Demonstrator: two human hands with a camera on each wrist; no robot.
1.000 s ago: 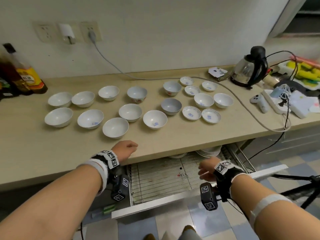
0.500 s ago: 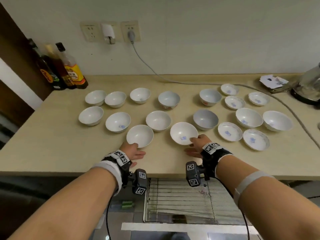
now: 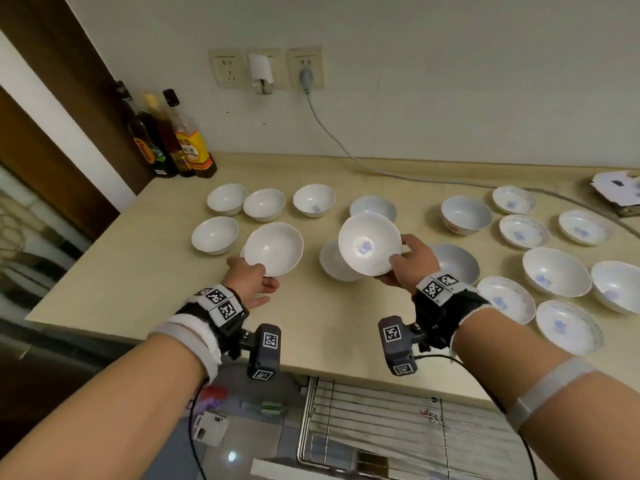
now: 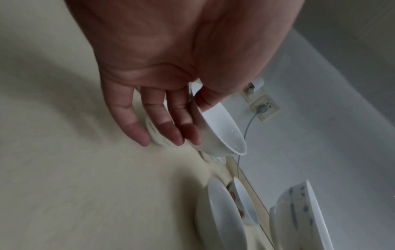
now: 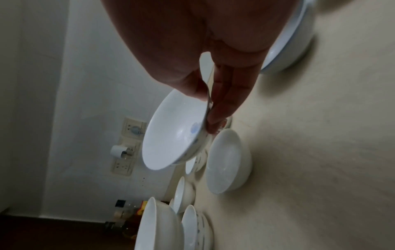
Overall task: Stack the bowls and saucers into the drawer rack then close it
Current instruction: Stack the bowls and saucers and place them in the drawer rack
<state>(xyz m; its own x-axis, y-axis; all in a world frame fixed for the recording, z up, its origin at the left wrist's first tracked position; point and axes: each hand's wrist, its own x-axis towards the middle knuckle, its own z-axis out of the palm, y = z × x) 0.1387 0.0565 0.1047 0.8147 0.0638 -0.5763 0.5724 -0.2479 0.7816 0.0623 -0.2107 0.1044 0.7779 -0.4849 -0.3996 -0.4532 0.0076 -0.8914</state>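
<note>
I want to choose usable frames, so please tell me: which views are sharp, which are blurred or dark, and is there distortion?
Head view: bright and mostly sharp, edges bent by the wide lens; both held bowls, left and right, are clear. Left wrist view: dimmer, counter smeared by motion. Right wrist view: the right hand is a dark, underexposed mass, background soft.

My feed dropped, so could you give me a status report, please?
Left hand holds plain bowl; right hand holds blue-marked bowl. Drawer rack open, path unobstructed.
</note>
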